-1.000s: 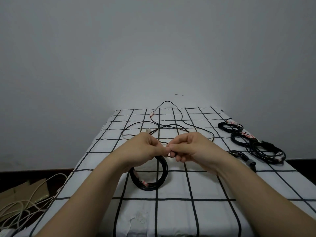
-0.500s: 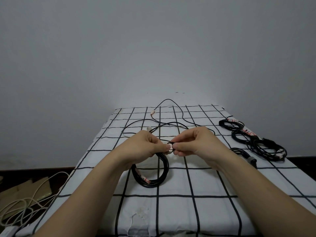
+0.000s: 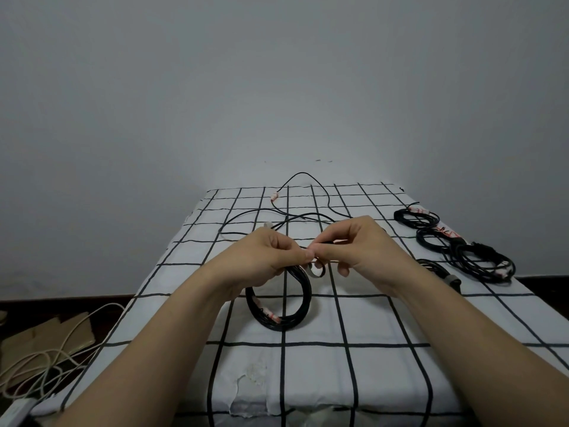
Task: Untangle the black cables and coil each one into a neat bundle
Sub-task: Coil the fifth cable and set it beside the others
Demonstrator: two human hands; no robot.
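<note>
Our left hand [image 3: 268,257] grips the black coil [image 3: 277,315] at mid-worktop [image 3: 338,380], our right hand [image 3: 363,248] pinches its tie [image 3: 317,269], which has now curled into a small loop, so we judge this bundle nearly fastened.

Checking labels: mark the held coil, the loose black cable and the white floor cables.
held coil [image 3: 288,323], head view, bottom of loop.
loose black cable [image 3: 302,173], head view, far arch.
white floor cables [image 3: 46,360], head view, middle strands.
</note>
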